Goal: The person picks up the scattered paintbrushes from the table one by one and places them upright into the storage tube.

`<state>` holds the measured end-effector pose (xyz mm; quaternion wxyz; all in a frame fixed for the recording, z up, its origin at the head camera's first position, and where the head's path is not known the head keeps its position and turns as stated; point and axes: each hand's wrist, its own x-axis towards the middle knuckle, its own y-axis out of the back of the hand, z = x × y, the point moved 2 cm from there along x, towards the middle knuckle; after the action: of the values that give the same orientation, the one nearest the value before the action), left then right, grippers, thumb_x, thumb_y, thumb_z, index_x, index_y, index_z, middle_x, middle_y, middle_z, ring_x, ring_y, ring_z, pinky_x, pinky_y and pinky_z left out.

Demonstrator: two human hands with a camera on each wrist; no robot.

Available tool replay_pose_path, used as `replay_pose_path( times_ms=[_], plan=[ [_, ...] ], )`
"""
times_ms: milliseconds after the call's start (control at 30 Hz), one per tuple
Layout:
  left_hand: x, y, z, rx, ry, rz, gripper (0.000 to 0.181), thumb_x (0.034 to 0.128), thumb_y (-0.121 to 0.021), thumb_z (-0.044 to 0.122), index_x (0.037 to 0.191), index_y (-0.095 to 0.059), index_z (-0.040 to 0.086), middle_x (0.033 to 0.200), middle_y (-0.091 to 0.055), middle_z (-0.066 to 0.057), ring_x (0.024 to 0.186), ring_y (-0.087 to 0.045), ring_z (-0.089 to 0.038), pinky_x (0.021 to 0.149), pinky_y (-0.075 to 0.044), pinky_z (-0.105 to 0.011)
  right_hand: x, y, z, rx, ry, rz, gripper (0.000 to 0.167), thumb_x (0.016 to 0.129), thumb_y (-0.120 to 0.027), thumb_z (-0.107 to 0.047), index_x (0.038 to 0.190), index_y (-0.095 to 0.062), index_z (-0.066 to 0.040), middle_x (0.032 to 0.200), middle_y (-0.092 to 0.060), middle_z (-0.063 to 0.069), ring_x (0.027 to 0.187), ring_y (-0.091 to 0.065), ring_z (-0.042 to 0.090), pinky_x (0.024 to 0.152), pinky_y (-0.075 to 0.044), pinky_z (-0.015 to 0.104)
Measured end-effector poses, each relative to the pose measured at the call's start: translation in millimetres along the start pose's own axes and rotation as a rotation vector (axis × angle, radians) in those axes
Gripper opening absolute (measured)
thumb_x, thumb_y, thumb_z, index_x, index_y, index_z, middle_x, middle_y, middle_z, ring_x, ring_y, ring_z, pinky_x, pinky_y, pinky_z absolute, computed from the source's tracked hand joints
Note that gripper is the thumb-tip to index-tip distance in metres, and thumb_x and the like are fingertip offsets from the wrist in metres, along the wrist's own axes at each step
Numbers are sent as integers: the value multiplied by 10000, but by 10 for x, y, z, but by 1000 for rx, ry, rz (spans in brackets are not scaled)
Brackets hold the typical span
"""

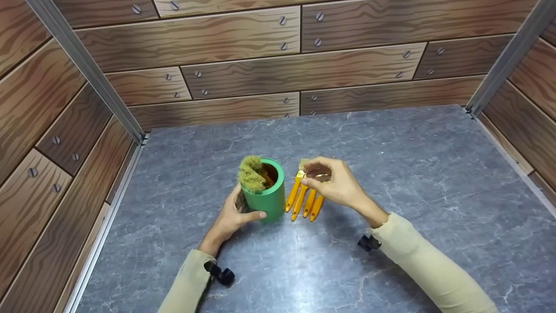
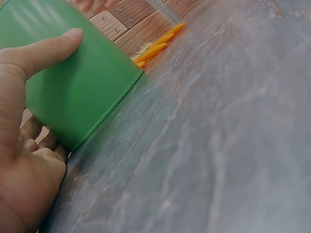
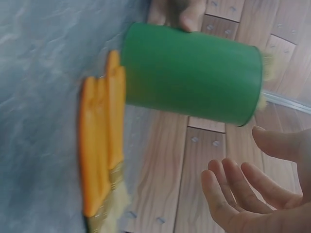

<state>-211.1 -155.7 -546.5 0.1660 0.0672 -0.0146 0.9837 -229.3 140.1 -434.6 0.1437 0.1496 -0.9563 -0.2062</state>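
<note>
My left hand [image 1: 229,216] grips the green cup [image 1: 268,201]; my right hand [image 1: 341,184], thumb and fingers apart, hangs empty over orange brushes [image 1: 299,202] on the surface [image 1: 200,169], right of the cup. A careless dip might scatter them; the left-leaning bristles [image 1: 251,174] could topple the cup if released.

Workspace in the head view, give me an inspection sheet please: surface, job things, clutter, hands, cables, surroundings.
Surface: gray marbled tabletop, with a bright reflection toward the near side.
Job things: green cup with bristle tufts sticking out at its rim; four orange-handled brushes lying side by side next to it.
Clutter: nothing seen.
Hands: left hand grips the green cup; right hand hangs over the brushes, fingers bent, nothing seen in it. A black device sits at each wrist.
Cables: nothing seen.
Surroundings: wood-patterned panels on three sides; metal posts at the two far corners.
</note>
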Motion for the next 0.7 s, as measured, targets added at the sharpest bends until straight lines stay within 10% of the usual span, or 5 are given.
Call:
replay_pose_path(
  times_ms=[400,700],
  plan=[
    [4,-4,-7,-11,-19,-1,1054,826,-927,64,1674,-332,257,1656,-474,-9,1572,-396,-208,1334,-286,-428,-13,30,371,-173,-16,-1,292,895,-851,-45,1127,-734,87,1019,-773,208,895,-758,313,837,-672,443],
    [0,-2,0,-11,-14,-8,1052,835,-922,65,1678,-319,250,1663,-464,-7,1579,-384,-201,1332,-293,-423,-56,30,578,-379,-182,-96,196,850,-904,-121,900,-743,-22,836,-752,80,717,-681,161,671,-628,295]
  ],
)
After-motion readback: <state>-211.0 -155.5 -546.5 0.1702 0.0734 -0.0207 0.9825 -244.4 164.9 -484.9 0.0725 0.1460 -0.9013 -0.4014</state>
